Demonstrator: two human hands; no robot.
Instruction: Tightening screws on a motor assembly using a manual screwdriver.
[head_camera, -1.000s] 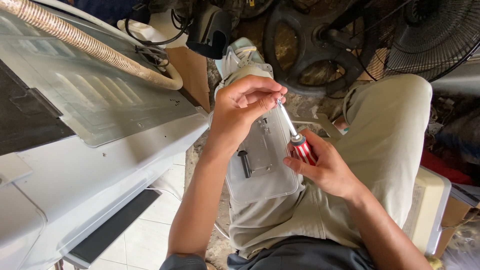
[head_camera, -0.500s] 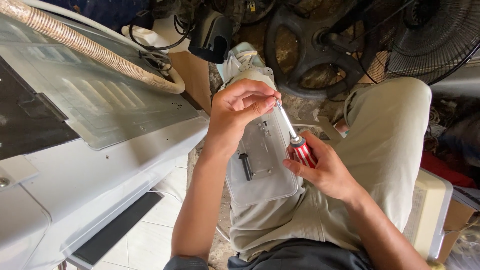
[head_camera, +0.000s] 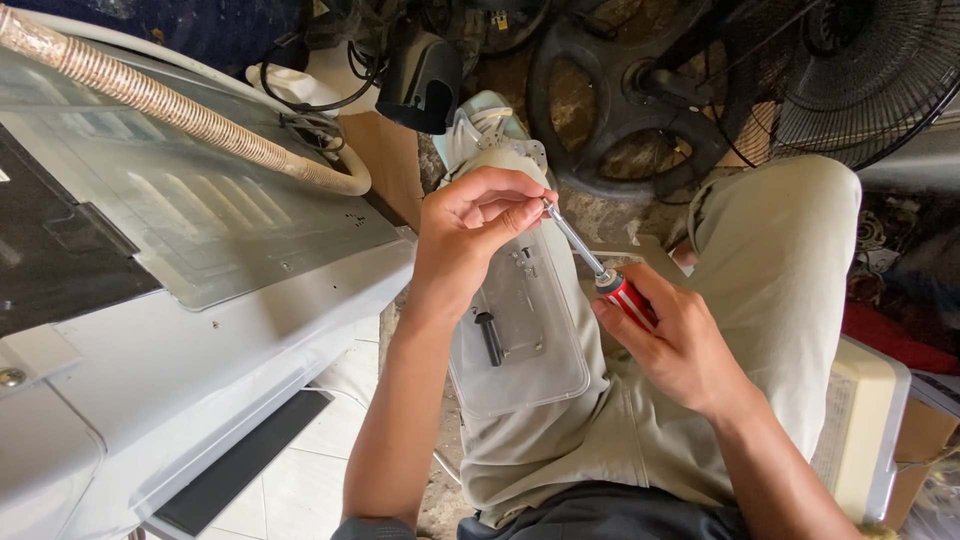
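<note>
Pinching the screwdriver (head_camera: 600, 268) tip, the left hand (head_camera: 470, 235) steadies it while the right hand (head_camera: 680, 345) grips the handle; the clear plastic lid (head_camera: 520, 340) waits untouched.

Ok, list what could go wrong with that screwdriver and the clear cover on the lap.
1. The left hand pinches the tip of the screwdriver, held in the right hand; a slip could jab the fingers.
2. The clear cover lies loose on the thigh; a leg shift may slide it to the floor.
3. The small black part on the cover could roll off and get lost.
</note>
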